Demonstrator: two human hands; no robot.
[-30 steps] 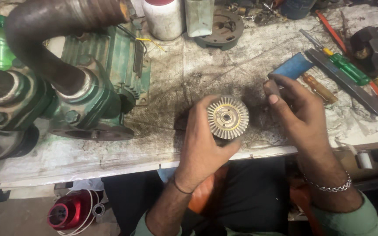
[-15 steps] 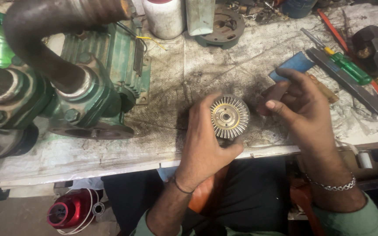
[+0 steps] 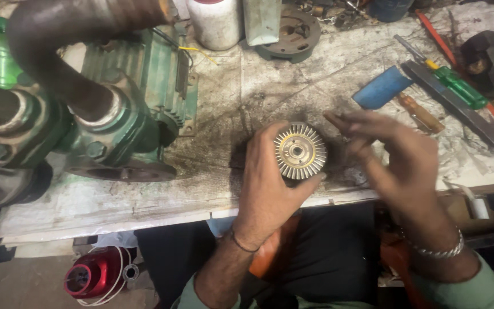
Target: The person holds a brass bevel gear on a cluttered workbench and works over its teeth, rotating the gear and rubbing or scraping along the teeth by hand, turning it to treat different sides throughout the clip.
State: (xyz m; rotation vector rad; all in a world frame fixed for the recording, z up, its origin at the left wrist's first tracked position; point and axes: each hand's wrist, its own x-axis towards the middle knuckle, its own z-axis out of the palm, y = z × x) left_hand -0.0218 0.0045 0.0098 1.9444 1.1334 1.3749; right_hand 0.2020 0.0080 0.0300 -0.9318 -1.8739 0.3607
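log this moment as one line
left hand: holds finned metal disc | right hand: blurred, fingertips beside disc, nothing visibly held | bench: green pump, screwdrivers

impeller (image 3: pixel 300 151) | round, pale metal, radial vanes, brass hub | face up, tilted | held above worktop (image 3: pixel 270 91) near front edge

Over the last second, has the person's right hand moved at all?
Yes. The right hand has swung left, away from the blue block, toward the finned metal disc held in the left hand.
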